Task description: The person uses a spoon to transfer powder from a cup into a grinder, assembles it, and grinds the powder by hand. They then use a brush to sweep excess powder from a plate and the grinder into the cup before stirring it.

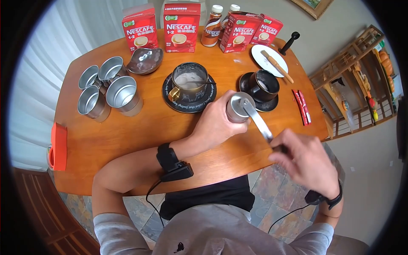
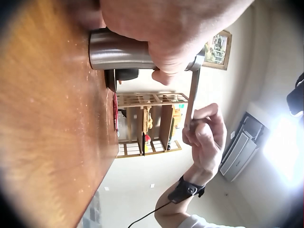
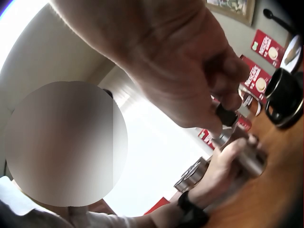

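Note:
A steel hand grinder [image 1: 239, 109] stands upright at the table's middle, its base on the wood in the left wrist view [image 2: 118, 51]. My left hand [image 1: 216, 121] grips its body, fingers wrapped round below the lid. The crank arm [image 1: 260, 124] points toward the right side of my body. On its dark knob, my right hand [image 1: 304, 159] has its fingers curled; the knob [image 3: 226, 115] shows between fingers and thumb in the right wrist view. Just beyond the grinder is a black cup [image 1: 264, 85] on a black saucer, holding pale powder.
A large dark cup [image 1: 187, 87] with a spoon sits on a saucer. Several steel cups [image 1: 124, 97] and a dark bowl [image 1: 145, 60] are at left. Red boxes [image 1: 182, 29] and bottles line the back. At right lie a brush on a white plate [image 1: 257, 54] and red sachets [image 1: 302, 108].

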A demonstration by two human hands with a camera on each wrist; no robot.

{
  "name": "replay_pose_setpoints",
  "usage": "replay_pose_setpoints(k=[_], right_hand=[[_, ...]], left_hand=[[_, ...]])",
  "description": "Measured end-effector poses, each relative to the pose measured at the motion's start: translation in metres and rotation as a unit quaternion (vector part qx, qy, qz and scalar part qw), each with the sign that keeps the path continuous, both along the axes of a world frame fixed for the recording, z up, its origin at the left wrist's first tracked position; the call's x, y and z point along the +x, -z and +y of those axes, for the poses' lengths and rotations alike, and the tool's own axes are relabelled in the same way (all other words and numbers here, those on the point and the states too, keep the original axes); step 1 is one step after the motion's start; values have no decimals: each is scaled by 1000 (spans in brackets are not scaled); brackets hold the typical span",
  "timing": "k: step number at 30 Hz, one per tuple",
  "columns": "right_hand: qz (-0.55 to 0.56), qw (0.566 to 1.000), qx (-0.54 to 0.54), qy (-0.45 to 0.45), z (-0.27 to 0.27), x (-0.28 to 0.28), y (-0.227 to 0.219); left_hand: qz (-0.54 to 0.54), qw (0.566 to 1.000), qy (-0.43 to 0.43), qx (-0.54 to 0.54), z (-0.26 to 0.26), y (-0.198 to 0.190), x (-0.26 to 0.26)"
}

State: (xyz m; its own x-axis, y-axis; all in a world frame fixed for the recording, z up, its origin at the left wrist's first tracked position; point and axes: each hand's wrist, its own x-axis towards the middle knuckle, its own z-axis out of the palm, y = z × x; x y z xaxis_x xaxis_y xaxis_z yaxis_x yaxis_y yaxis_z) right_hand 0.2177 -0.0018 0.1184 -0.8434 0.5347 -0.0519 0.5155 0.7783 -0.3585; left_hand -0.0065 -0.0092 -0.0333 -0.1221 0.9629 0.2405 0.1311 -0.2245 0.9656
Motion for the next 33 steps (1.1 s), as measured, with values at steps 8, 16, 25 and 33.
replay_pose_setpoints(k=[8, 16, 25, 33], right_hand=[[120, 966, 31, -227, -12, -85, 22], [117, 972, 101, -177, 59, -175, 34], [117, 986, 118, 14, 140, -98, 31], [56, 990, 55, 115, 77, -12, 17]], left_hand=[[-77, 995, 57, 36, -4, -1, -4], [36, 998, -1, 48, -1, 6, -3], [10, 1000, 9, -15, -1, -8, -3], [-6, 1000, 8, -11, -1, -4, -1]])
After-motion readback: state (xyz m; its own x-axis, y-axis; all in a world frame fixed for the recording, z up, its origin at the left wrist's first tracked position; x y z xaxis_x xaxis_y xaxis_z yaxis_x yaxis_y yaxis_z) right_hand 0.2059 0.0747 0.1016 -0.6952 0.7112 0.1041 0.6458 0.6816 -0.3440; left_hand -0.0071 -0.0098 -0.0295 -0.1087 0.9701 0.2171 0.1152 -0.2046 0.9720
